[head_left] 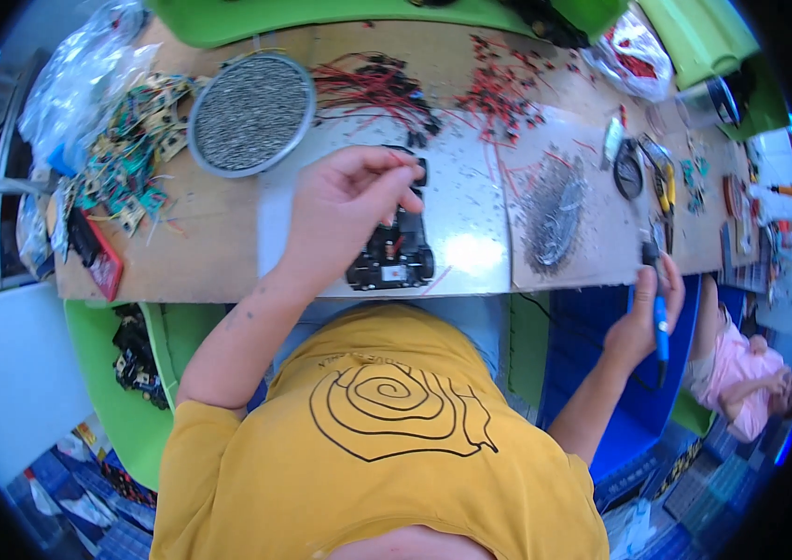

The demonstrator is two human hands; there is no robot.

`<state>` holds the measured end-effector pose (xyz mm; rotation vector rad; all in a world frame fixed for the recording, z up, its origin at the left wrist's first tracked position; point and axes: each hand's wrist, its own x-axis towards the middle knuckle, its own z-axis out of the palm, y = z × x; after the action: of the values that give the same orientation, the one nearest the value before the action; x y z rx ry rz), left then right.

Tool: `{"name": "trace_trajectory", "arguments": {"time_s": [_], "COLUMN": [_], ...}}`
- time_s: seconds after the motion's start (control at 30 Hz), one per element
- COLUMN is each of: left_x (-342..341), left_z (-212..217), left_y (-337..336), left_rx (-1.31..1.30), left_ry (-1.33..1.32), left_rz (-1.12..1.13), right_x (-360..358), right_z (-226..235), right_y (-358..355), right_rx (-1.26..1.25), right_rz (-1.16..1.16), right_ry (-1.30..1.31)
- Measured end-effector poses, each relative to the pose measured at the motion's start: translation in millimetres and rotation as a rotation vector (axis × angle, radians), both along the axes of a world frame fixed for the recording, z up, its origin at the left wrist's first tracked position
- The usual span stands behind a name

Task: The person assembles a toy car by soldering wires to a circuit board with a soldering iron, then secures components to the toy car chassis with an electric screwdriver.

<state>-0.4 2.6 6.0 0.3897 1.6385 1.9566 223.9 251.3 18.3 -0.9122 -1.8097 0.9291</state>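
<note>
My left hand (345,205) is closed in a pinch above a black toy car chassis (391,266) on the white board. What the fingertips hold is too small to make out; a hint of red shows by them. The hand covers part of the chassis, whose wheels show at its near and far ends. Off to the right, past the table's front edge, my right hand (634,322) is wrapped round a soldering iron (661,327) with a blue handle and black grip. Its tip points away from me, toward the table.
A round dish of thin metal pieces (251,112) stands left of the chassis, beside tangled circuit boards (139,154). Red and black wires (373,84) lie at the back. Right are a grey scrap-strewn patch (555,215) and yellow-handled pliers (665,187). Another person (741,373) sits far right.
</note>
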Motion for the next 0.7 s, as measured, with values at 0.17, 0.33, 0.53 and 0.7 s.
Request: {"name": "trace_trajectory", "arguments": {"time_s": [0.17, 0.33, 0.53, 0.7], "left_x": [5, 10, 15, 24], "left_z": [-5, -7, -6, -13], "left_y": [-11, -22, -32, -38], "left_rx": [0.149, 0.091, -0.090, -0.130], "left_ry": [0.096, 0.221, 0.287, 0.115], "left_rz": [0.071, 0.049, 0.045, 0.083], "right_x": [10, 12, 12, 6], "right_z": [-2, -12, -19, -18], "right_y": [-41, -43, -41, -45], "right_rx": [-0.001, 0.042, 0.083, 0.039], "right_rz": [0.160, 0.165, 0.198, 0.167], "right_ry": [-0.200, -0.264, -0.310, -0.268]}}
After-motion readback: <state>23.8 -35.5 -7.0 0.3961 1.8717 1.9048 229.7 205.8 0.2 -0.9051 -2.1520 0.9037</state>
